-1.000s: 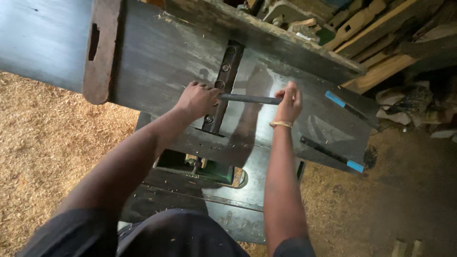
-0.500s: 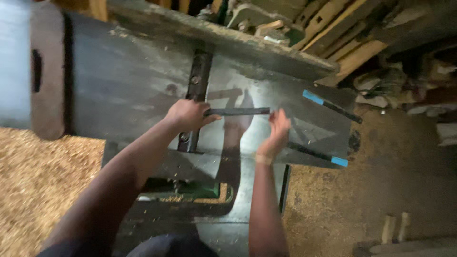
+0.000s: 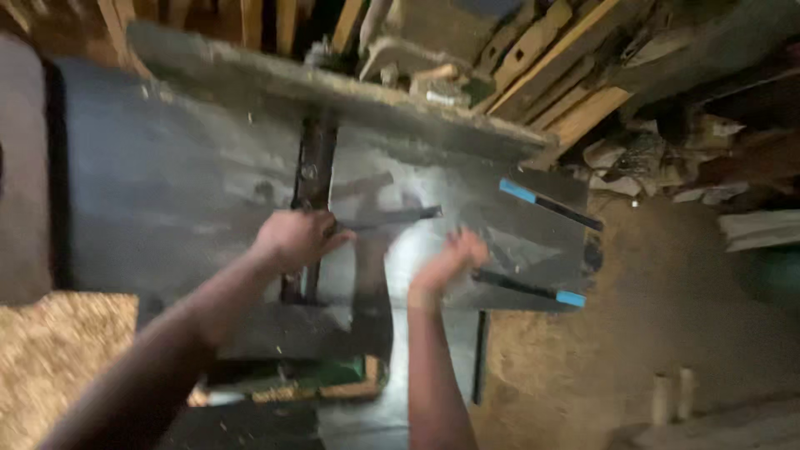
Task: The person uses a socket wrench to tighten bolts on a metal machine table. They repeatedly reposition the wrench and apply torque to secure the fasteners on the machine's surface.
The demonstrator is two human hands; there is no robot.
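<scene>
Released from the far end of the dark metal bar point(image 3: 387, 219), the right hand point(image 3: 450, 258) is lifted with fingers spread, while the bar is kept clenched by the left hand point(image 3: 293, 239) over the machine counter point(image 3: 167, 208).

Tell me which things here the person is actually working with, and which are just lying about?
In use:
- left hand gripping one end of the dark metal bar
- right hand, open beside the bar
- grey machine table

Lying about:
- two blue-tipped strips
- stacked timber
- sawdust
</scene>
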